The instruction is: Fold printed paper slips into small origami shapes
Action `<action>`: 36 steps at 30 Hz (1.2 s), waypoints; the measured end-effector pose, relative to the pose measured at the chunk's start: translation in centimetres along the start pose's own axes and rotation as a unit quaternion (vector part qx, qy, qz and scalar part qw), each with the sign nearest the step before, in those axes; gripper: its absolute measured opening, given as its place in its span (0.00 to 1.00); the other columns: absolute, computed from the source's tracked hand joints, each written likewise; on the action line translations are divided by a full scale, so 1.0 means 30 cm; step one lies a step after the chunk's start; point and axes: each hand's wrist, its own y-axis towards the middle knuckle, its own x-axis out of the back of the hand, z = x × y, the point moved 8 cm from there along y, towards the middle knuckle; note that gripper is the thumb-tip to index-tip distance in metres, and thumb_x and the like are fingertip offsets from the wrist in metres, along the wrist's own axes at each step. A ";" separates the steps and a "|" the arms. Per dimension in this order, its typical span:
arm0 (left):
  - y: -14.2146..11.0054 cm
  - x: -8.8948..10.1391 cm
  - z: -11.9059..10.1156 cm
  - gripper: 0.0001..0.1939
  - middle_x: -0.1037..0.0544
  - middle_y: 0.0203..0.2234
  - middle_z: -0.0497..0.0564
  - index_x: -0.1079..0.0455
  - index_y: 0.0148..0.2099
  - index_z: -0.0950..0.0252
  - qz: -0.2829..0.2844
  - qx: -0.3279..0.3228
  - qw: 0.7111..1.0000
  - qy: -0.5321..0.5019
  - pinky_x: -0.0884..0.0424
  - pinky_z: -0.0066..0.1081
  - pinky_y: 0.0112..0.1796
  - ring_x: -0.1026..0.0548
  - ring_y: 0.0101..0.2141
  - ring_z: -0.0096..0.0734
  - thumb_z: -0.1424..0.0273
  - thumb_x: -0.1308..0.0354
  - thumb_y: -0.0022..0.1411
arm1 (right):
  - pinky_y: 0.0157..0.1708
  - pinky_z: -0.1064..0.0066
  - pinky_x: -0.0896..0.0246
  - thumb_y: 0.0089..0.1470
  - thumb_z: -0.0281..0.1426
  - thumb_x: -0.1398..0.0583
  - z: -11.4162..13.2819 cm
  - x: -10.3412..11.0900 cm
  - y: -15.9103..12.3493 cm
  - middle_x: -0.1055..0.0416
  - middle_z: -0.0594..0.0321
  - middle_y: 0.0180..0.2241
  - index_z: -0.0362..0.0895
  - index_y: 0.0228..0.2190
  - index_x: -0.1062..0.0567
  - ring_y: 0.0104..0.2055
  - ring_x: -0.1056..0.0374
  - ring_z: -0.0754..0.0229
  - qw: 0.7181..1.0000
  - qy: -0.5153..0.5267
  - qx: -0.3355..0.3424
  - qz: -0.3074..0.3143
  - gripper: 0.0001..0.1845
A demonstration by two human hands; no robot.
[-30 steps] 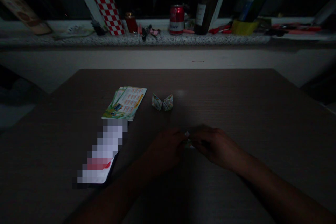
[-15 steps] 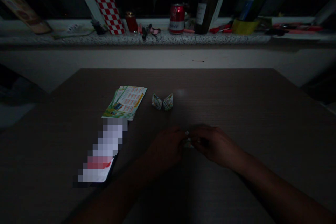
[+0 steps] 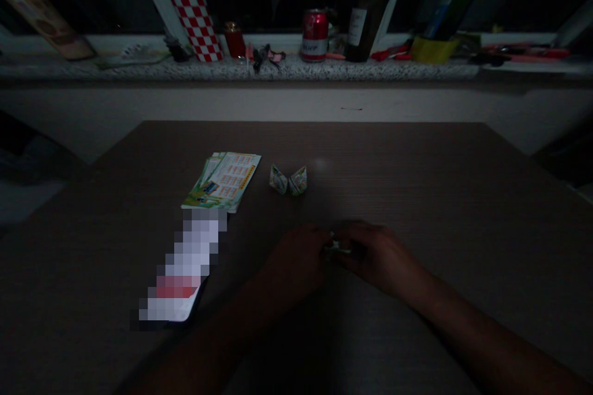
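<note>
Between my two hands is a small folded piece of paper (image 3: 337,247), pale and mostly covered by fingers. My left hand (image 3: 303,256) is closed on its left side, and my right hand (image 3: 373,253) pinches it from the right. Dim light hides the exact finger positions. Beyond the hands, two small folded paper shapes, a left one (image 3: 278,179) and a right one (image 3: 298,181), stand close together on the table. They have a printed green and white pattern.
On the left lie a stack of printed calendar cards (image 3: 227,182) and a phone (image 3: 183,271) with a lit, blurred screen. The brown table (image 3: 417,160) ends at a wall. Above, the stone sill (image 3: 287,71) holds a checkered bottle (image 3: 197,28), a red can (image 3: 315,36) and a dark bottle (image 3: 368,21).
The folded paper between my fingers has turned and shows a different, narrower outline. Both hands stay in nearly the same place, and the view has shifted slightly.
</note>
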 end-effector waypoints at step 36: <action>-0.003 -0.001 0.010 0.10 0.25 0.36 0.53 0.28 0.39 0.66 0.009 0.011 1.000 -0.005 0.31 0.32 0.38 0.27 0.36 0.34 0.80 0.49 0.58 | 0.31 0.72 0.36 0.48 0.22 0.38 -0.049 0.059 -0.034 0.26 0.64 0.32 0.45 0.30 0.26 0.32 0.29 0.61 1.000 -0.001 -0.003 0.023 0.07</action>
